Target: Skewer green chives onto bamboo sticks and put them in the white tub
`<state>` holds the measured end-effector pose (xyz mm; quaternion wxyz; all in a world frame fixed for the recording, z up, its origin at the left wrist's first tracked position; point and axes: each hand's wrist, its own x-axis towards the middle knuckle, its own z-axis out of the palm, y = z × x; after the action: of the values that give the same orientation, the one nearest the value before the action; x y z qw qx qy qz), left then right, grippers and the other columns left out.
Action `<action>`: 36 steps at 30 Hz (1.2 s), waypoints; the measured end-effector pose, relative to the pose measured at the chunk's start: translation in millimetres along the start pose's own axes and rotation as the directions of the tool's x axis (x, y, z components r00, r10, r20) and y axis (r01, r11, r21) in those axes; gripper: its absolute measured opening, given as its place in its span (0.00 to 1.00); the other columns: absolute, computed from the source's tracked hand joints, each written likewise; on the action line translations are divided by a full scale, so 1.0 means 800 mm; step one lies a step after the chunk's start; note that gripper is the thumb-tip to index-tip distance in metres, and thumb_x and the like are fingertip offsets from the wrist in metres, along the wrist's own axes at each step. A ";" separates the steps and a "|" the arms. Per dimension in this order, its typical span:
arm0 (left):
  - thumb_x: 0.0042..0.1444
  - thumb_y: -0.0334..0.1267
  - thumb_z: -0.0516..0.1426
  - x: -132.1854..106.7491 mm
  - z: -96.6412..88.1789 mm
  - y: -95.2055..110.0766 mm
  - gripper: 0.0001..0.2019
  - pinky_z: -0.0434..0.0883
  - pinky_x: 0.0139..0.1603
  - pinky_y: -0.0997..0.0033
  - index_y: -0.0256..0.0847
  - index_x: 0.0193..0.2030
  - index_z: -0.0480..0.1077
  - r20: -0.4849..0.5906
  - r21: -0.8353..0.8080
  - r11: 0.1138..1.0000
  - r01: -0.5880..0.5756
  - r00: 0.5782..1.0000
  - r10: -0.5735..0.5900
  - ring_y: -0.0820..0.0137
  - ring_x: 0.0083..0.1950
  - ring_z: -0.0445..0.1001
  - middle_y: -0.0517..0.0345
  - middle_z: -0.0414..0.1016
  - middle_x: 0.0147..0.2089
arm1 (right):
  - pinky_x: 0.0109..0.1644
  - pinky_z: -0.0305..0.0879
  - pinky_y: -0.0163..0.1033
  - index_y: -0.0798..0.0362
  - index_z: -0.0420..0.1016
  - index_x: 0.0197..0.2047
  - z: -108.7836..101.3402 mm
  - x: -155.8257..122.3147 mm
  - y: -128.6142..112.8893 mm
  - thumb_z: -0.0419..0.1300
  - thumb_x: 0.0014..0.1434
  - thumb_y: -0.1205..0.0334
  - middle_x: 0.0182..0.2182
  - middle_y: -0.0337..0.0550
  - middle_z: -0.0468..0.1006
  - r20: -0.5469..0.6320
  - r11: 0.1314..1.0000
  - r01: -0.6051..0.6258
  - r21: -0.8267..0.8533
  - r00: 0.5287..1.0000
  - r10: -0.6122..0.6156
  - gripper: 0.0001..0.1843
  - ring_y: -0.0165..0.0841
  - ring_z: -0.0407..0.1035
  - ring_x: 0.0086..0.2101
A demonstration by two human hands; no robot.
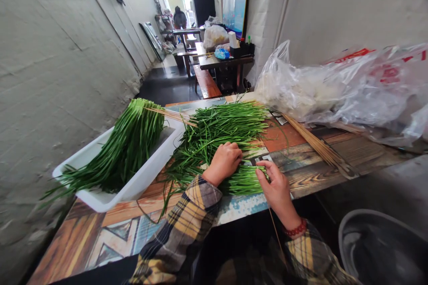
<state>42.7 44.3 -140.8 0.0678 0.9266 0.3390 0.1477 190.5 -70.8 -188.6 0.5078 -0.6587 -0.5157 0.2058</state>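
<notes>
A small row of garlic chives lies near the table's front edge, cut ends to the right. My left hand rests on its leafy side with curled fingers; the fingertips are hidden among the stalks. At the pale ends is my right hand, thumb and forefinger bent and a little apart by the stalks. A thin bamboo skewer slants down from beneath this hand, its upper part hidden by the palm. Behind my hands spreads a larger pile of loose chives.
On the left a white plastic tray holds skewered chives, sticks pointing right. Several loose bamboo skewers lie right of the pile, before clear plastic bags. A dark bucket stands lower right. A person is far back.
</notes>
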 end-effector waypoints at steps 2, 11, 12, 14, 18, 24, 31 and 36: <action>0.59 0.32 0.52 0.001 -0.003 0.004 0.08 0.61 0.40 0.67 0.39 0.30 0.71 -0.054 -0.018 1.000 0.011 0.998 -0.012 0.66 0.40 0.66 0.54 0.72 0.36 | 0.47 0.70 0.43 0.50 0.71 0.45 -0.001 0.000 0.000 0.55 0.60 0.55 0.41 0.45 0.80 0.003 1.000 -0.004 -0.003 1.000 0.004 0.12 0.39 0.75 0.42; 0.57 0.32 0.56 0.004 0.003 0.014 0.03 0.64 0.41 0.71 0.39 0.36 0.71 -0.122 -0.412 0.911 -0.004 0.991 -0.051 0.70 0.38 0.70 0.58 0.74 0.34 | 0.49 0.69 0.44 0.51 0.74 0.46 -0.003 0.003 -0.003 0.54 0.61 0.56 0.42 0.46 0.81 0.003 0.999 0.050 -0.001 0.999 -0.050 0.14 0.38 0.75 0.42; 0.57 0.31 0.56 0.004 0.005 0.015 0.03 0.65 0.40 0.72 0.39 0.35 0.71 -0.131 -0.457 0.889 -0.014 0.990 -0.052 0.70 0.37 0.70 0.58 0.73 0.33 | 0.49 0.70 0.44 0.51 0.74 0.45 -0.003 0.003 -0.003 0.54 0.61 0.56 0.42 0.46 0.81 0.002 0.999 0.054 -0.003 0.999 -0.054 0.13 0.38 0.75 0.42; 0.56 0.30 0.56 0.004 0.007 0.017 0.04 0.65 0.38 0.73 0.37 0.32 0.72 -0.140 -0.515 0.856 -0.028 0.989 -0.052 0.71 0.36 0.70 0.57 0.72 0.32 | 0.49 0.69 0.44 0.51 0.74 0.45 -0.003 0.003 -0.002 0.55 0.61 0.55 0.42 0.46 0.81 0.006 0.998 0.059 0.004 0.998 -0.059 0.13 0.38 0.75 0.43; 0.54 0.27 0.56 0.004 0.008 0.023 0.06 0.65 0.36 0.75 0.37 0.29 0.73 -0.127 -0.560 0.828 -0.035 0.991 -0.044 0.73 0.33 0.69 0.58 0.71 0.30 | 0.48 0.70 0.43 0.51 0.75 0.45 -0.004 0.003 0.001 0.55 0.61 0.55 0.42 0.46 0.81 0.018 0.999 0.053 0.013 0.998 -0.053 0.14 0.38 0.75 0.42; 0.53 0.27 0.55 0.001 0.007 0.028 0.06 0.64 0.34 0.76 0.36 0.31 0.74 -0.132 -0.580 0.813 -0.053 0.991 -0.029 0.74 0.32 0.68 0.59 0.70 0.29 | 0.43 0.70 0.41 0.51 0.75 0.45 -0.006 0.003 -0.002 0.54 0.61 0.54 0.38 0.44 0.81 0.026 0.999 0.044 -0.005 0.999 -0.044 0.14 0.37 0.76 0.38; 0.53 0.28 0.55 0.001 0.006 0.027 0.06 0.63 0.32 0.77 0.36 0.28 0.72 -0.119 -0.592 0.804 -0.060 0.993 -0.013 0.75 0.31 0.67 0.59 0.69 0.28 | 0.44 0.71 0.41 0.52 0.75 0.45 -0.005 0.002 -0.001 0.55 0.61 0.54 0.39 0.46 0.81 0.018 1.000 0.023 0.014 1.000 -0.023 0.15 0.37 0.76 0.39; 0.52 0.27 0.55 0.001 0.006 0.026 0.07 0.64 0.33 0.76 0.36 0.27 0.72 -0.120 -0.612 0.787 -0.075 0.993 0.002 0.74 0.32 0.67 0.58 0.70 0.28 | 0.44 0.71 0.42 0.52 0.75 0.45 -0.005 0.003 0.002 0.55 0.61 0.53 0.39 0.46 0.81 0.020 0.999 0.015 0.029 1.000 -0.016 0.15 0.38 0.76 0.40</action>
<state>57.8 28.9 -140.6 0.3434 0.8510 0.2566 0.3033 195.0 -70.5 -188.1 0.5136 -0.6450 -0.5229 0.2162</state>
